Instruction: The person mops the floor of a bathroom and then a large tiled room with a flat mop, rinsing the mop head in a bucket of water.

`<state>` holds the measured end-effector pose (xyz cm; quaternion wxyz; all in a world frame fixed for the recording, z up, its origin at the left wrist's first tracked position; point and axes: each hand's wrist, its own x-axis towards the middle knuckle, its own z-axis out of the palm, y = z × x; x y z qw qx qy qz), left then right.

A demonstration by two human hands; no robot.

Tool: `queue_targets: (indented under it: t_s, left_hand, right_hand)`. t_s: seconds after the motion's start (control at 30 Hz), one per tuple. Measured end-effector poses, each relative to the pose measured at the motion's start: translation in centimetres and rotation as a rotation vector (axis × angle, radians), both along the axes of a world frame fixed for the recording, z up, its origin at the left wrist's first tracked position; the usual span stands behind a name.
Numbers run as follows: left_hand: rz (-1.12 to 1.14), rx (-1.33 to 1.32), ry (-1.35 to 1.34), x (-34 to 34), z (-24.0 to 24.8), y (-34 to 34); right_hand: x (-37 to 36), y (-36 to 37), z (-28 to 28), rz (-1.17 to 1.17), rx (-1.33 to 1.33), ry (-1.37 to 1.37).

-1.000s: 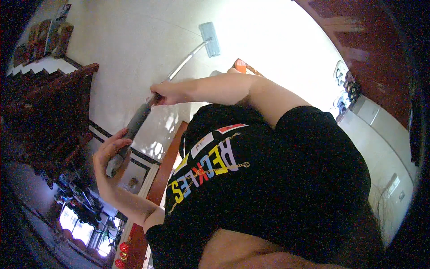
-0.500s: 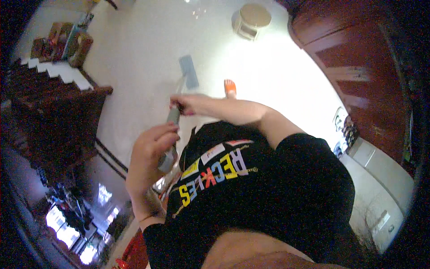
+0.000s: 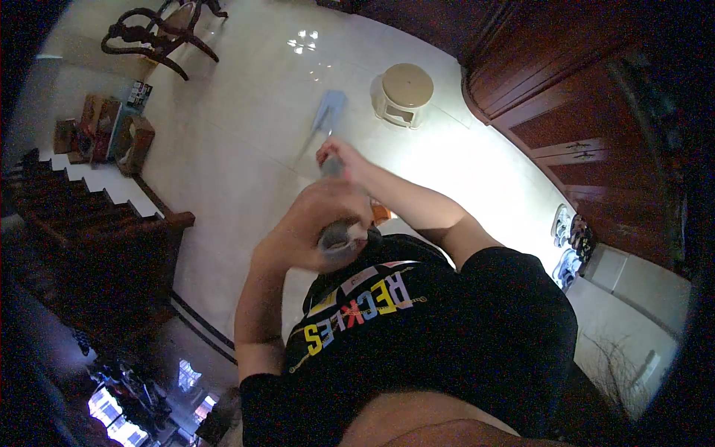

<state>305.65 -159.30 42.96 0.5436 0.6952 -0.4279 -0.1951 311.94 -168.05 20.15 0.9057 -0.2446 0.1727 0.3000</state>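
Note:
A flat mop with a light blue rectangular head (image 3: pixel 330 108) rests on the pale tiled floor ahead of me. Its grey handle (image 3: pixel 337 242) comes up toward my body, the end facing me. My left hand (image 3: pixel 309 212) is closed round the handle near its upper end. Farther down the pole, my right hand (image 3: pixel 339 155) grips it too, fingers wrapped round and partly hidden. Motion blurs both the handle and the mop head somewhat.
Just right of the mop head stands a round beige stool (image 3: pixel 407 86). A carved wooden chair (image 3: pixel 167 37) is at the far left, with boxes (image 3: pixel 104 130) and dark stairs (image 3: pixel 97 231) below it. Brown cabinets (image 3: pixel 573 127), shoes (image 3: pixel 567 238) and a white appliance (image 3: pixel 625 298) line the right.
Both hands have swung rightward with the mop handle. The mop head has shifted right, nearer the stool. The view has also moved, bringing the chair into sight.

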Motion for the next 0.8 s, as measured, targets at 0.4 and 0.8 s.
queue_targets:
  t_s: [0.4,0.8]
  left_hand:
    - [-0.485,-0.043,-0.22,2.4,-2.4,-7.2]
    - [-0.661,-0.246,-0.042,-0.2,0.3,-9.2]
  right_hand:
    - [-0.6,-11.6,-2.5,-0.336,0.39,0.01]
    - [-10.2,-15.6,2.7,-0.51,0.307,0.203]
